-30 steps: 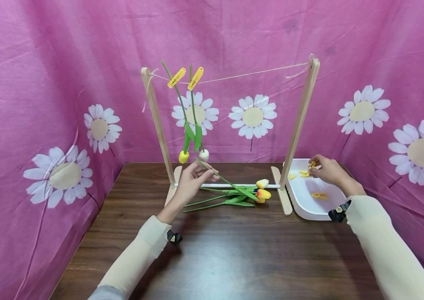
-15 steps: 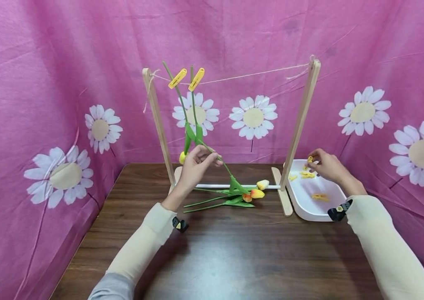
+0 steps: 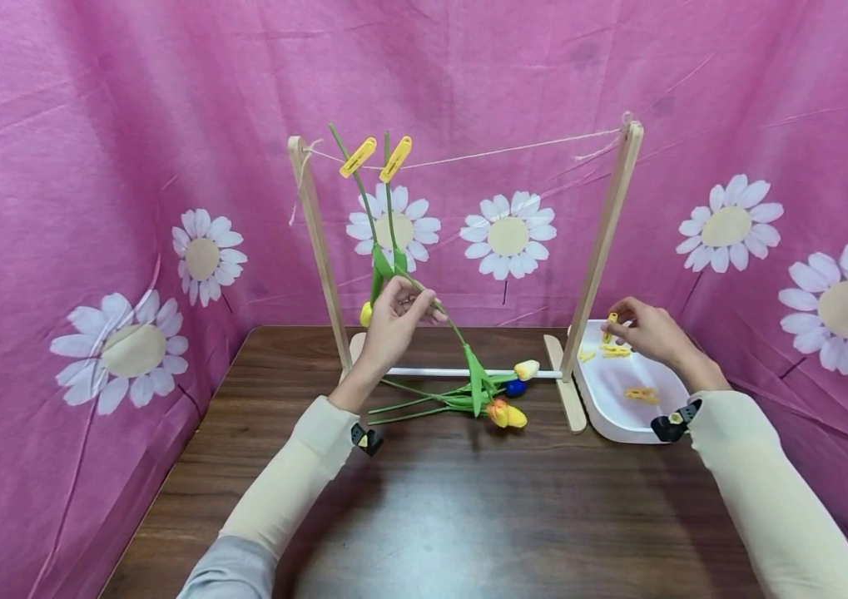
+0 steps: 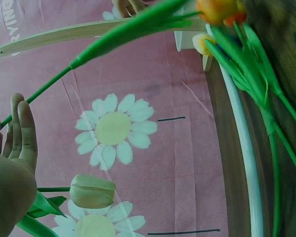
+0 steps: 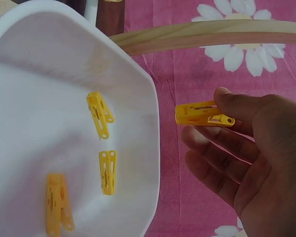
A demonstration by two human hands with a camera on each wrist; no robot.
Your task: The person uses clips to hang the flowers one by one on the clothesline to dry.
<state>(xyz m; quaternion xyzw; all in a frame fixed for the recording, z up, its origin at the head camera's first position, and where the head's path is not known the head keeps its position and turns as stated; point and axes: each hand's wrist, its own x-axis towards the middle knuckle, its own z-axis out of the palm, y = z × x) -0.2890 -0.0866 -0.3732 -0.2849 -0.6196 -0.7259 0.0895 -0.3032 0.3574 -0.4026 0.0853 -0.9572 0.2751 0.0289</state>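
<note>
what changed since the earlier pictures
The left hand rose, lifting the green-stemmed orange-yellow tulip into a steeper tilt. The right hand, still pinching a yellow plastic clothespin, edged leftward. The two yellow clothespins on the thin beige twine stayed put.

Here's the head view, high up, facing forward and down, wide enough for the brown tabletop [image 3: 431, 516] and the pink daisy-print curtain [image 3: 513, 66]! Left wrist now, close in, looking past the left hand [image 4: 15, 173] to that same curtain. Right wrist (turned sideways, like the left) peers closely over the white plastic tub [image 5: 39, 128] and right hand [image 5: 276, 148]. All three catch the stand's right wooden post [image 3: 607, 233]!
</note>
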